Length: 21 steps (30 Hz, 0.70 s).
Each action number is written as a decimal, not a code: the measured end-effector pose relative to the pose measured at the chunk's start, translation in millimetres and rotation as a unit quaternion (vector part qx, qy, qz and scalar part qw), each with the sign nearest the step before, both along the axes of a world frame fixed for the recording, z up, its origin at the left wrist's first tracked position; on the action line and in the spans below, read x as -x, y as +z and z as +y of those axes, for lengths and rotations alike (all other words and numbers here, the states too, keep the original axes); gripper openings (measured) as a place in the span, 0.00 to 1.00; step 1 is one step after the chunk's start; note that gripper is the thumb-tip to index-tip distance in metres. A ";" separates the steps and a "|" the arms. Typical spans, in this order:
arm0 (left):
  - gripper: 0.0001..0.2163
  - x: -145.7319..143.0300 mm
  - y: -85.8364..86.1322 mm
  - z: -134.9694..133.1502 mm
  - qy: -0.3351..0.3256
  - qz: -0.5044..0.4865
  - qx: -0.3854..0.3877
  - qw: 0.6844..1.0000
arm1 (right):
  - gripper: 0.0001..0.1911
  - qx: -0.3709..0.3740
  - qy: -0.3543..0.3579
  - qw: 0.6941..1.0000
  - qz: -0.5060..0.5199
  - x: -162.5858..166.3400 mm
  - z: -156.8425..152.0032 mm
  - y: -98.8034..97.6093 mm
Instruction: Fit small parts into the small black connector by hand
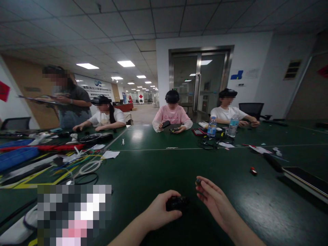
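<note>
Device (pixel 177 203), black, probably light and stiff, best held by its sides, is clamped in my left hand (pixel 160 207) toward the tabletop's (pixel 143 167) near edge; my right hand (pixel 216 201) pinches a small, likely fiddly part (pixel 198 182).

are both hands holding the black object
No, the left hand grips the black object, while the right hand pinches a separate small piece.

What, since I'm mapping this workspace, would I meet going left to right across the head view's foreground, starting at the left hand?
Left hand, black object, right hand, red piece, black bar, dark slab.
</note>
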State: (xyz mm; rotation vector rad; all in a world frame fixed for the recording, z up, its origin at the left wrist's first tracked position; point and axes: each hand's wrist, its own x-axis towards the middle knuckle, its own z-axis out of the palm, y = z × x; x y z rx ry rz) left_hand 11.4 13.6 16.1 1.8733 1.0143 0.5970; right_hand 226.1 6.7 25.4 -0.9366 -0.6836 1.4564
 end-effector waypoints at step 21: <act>0.21 1.1 -2.7 0.7 0.000 0.016 0.010 1.000 | 0.23 0.034 -0.004 0.997 0.069 -4.4 3.5 -3.2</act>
